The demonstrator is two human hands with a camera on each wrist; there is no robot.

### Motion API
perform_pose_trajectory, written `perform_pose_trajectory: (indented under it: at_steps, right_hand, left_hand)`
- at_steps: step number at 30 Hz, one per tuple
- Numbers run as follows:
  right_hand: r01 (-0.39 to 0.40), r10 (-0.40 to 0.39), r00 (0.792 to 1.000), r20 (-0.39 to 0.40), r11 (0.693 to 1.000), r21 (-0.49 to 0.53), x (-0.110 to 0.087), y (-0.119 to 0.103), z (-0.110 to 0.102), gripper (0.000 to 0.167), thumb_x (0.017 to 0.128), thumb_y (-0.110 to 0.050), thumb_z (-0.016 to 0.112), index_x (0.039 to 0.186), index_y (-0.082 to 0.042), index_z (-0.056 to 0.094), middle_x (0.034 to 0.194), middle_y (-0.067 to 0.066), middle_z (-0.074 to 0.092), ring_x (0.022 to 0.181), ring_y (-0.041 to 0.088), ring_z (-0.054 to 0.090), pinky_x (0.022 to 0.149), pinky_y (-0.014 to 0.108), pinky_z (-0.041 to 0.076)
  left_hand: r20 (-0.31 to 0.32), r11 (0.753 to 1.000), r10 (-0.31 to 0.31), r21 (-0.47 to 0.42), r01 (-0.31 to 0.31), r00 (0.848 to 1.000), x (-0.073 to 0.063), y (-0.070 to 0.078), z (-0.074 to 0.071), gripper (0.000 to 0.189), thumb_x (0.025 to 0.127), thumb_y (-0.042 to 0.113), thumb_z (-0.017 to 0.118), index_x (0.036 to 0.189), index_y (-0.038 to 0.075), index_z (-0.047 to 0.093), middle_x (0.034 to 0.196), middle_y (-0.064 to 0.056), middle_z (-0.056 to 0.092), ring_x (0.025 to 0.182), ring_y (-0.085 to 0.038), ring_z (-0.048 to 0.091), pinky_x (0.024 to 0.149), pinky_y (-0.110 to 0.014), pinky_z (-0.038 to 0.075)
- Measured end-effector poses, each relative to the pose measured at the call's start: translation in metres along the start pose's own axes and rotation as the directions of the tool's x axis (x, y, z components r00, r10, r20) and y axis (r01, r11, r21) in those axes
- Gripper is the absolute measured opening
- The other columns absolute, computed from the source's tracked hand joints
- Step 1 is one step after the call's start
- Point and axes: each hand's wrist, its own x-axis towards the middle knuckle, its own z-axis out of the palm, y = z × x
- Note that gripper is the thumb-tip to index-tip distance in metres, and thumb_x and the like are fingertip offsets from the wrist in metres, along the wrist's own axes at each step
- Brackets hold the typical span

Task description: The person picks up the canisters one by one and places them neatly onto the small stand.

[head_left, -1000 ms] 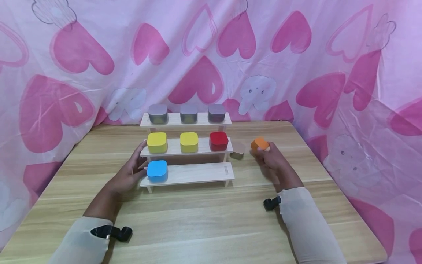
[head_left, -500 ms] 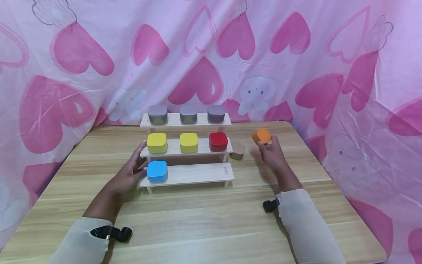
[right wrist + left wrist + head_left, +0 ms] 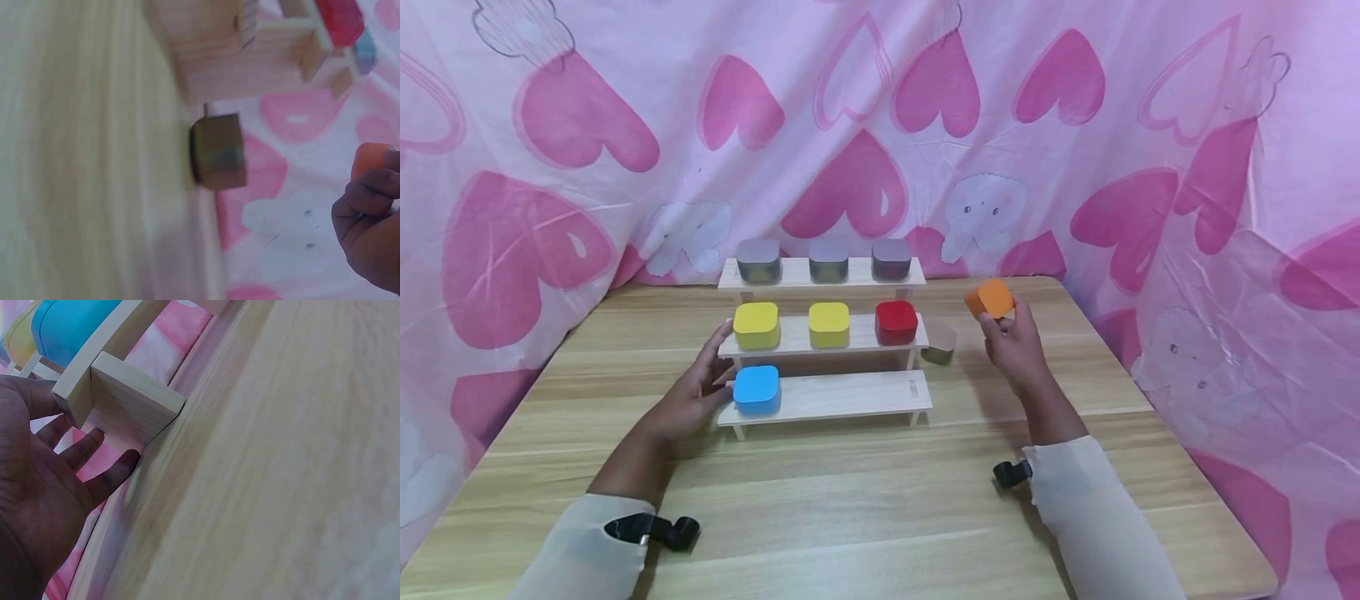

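Note:
My right hand point(image 3: 1017, 352) pinches an orange rounded-square block point(image 3: 989, 299) between thumb and fingers, held tilted above the table. In the right wrist view, the curled fingers point(image 3: 367, 193) hide most of it. My left hand point(image 3: 688, 398) is at the left end of a three-tier wooden stand point(image 3: 842, 395). Seen from the left wrist, its thumb lies against the shelf end and the other fingers spread beside the stand's leg point(image 3: 134, 400). A blue block point(image 3: 757, 390) sits on the lowest shelf; two yellow blocks point(image 3: 756, 326) and a red block point(image 3: 896, 322) line the middle one.
Three grey blocks point(image 3: 828, 261) stand on the top shelf. A brownish block point(image 3: 938, 343) rests on the wooden table point(image 3: 850, 517), right of the stand. Behind and to the right hangs a pink heart-patterned cloth point(image 3: 880, 179).
My right hand has raised the orange block away from the tabletop, tilted it, and lately shifted it slightly left. The left hand and the blocks on the stand have stayed put.

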Motion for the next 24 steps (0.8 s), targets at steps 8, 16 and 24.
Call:
perform_pose_trajectory:
  at_steps: [8, 16, 24]
  right_hand:
    - [0.106, -0.107, 0.994, 0.023, 0.993, 0.048, -0.019, -0.026, 0.008, 0.063, 0.114, -0.022, 0.058, 0.167, -0.010, 0.027, 0.066, -0.009, 0.047, 0.055, 0.008, 0.040, 0.051, 0.022, 0.035]
    - [0.098, -0.098, 0.992, 0.082, 0.995, 0.001, -0.037, -0.053, 0.018, 0.066, 0.114, -0.024, 0.060, 0.170, -0.017, 0.027, 0.072, -0.002, 0.050, 0.059, 0.012, 0.043, 0.053, 0.025, 0.039]
    - [0.155, -0.140, 0.965, 0.221, 0.986, -0.053, -0.050, -0.068, 0.030, 0.069, 0.111, -0.018, 0.064, 0.170, -0.022, 0.028, 0.080, 0.009, 0.053, 0.059, 0.017, 0.043, 0.057, 0.024, 0.046]
  left_hand:
    - [0.001, 1.000, 0.025, 0.014, -0.025, 1.000, 0.000, -0.001, -0.001, 0.110, 0.104, -0.011, 0.057, 0.174, 0.045, -0.007, 0.187, -0.008, -0.006, 0.164, -0.061, 0.018, 0.124, -0.076, 0.026]
    - [0.002, 0.999, 0.030, 0.013, -0.030, 1.000, 0.002, -0.003, -0.002, 0.110, 0.104, -0.010, 0.057, 0.174, 0.046, -0.006, 0.187, -0.006, -0.004, 0.165, -0.060, 0.018, 0.124, -0.076, 0.026]
    - [-0.001, 1.000, 0.019, 0.006, -0.019, 1.000, 0.001, -0.002, -0.001, 0.109, 0.104, -0.010, 0.058, 0.174, 0.046, -0.005, 0.187, -0.007, -0.003, 0.165, -0.061, 0.018, 0.124, -0.081, 0.025]
